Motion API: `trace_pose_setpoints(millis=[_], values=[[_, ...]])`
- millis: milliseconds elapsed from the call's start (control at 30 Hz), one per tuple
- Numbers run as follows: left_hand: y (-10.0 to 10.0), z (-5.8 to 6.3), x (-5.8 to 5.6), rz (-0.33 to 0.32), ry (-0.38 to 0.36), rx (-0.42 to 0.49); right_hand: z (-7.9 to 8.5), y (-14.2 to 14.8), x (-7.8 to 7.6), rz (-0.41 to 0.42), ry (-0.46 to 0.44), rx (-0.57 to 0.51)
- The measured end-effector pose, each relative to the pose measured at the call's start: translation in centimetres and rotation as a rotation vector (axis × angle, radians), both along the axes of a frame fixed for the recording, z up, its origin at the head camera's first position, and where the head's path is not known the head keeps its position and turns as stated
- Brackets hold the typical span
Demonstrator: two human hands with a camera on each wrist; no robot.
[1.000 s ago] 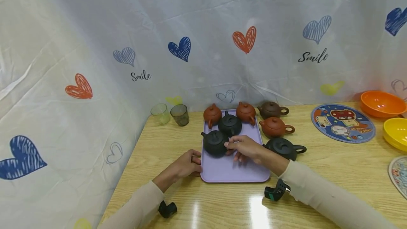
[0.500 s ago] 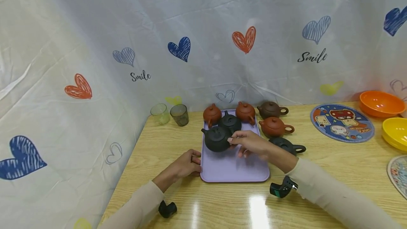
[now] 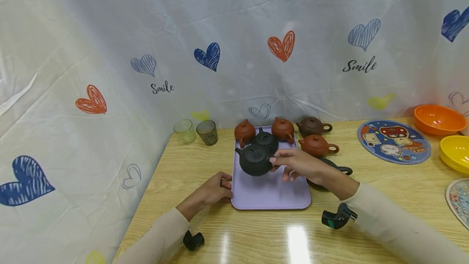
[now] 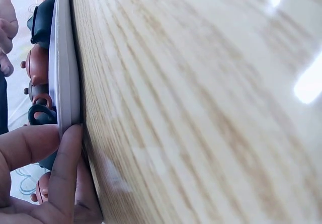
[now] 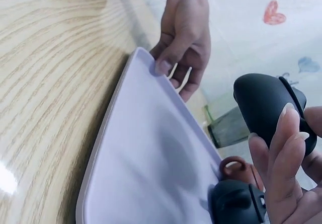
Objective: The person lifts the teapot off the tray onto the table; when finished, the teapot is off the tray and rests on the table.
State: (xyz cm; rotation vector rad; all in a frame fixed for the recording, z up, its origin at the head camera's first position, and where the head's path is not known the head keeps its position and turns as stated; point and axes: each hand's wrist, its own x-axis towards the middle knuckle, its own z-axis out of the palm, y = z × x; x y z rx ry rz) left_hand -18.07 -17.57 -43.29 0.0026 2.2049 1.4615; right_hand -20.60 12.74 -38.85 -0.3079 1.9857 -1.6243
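My right hand (image 3: pixel 302 166) grips a black teapot (image 3: pixel 255 161) at its handle side, its spout pointing left. In the right wrist view the held teapot (image 5: pixel 266 103) hangs above the lilac tray (image 5: pixel 146 148), whose surface carries a shadow. At the tray's left edge, my left hand (image 3: pixel 214 188) pinches the rim between thumb and fingers, as the left wrist view shows close up. Another black teapot (image 3: pixel 270 139), partly covered by the held one, stands on the tray between two reddish-brown teapots, a left one (image 3: pixel 244 131) and a right one (image 3: pixel 283 128).
Right of the tray stand a dark brown teapot (image 3: pixel 311 126), a reddish-brown teapot (image 3: pixel 316 146) and a black teapot (image 3: pixel 344 170) partly behind my right arm. Two glasses, green (image 3: pixel 186 133) and grey (image 3: pixel 208 133), sit left. A round mat (image 3: pixel 393 141), orange bowl (image 3: pixel 437 119) and yellow bowl (image 3: pixel 456 152) lie right.
The held black teapot has come up off the tray and shifted right with my right hand. My left hand keeps its place on the tray edge.
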Motion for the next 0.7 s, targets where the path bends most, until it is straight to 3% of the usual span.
trace_pose_setpoints(millis=[700], values=[[0.0, 0.2, 0.2, -0.018, -0.006, 0.013, 0.9, 5.7, 2.6, 0.084, 0.051, -0.019]])
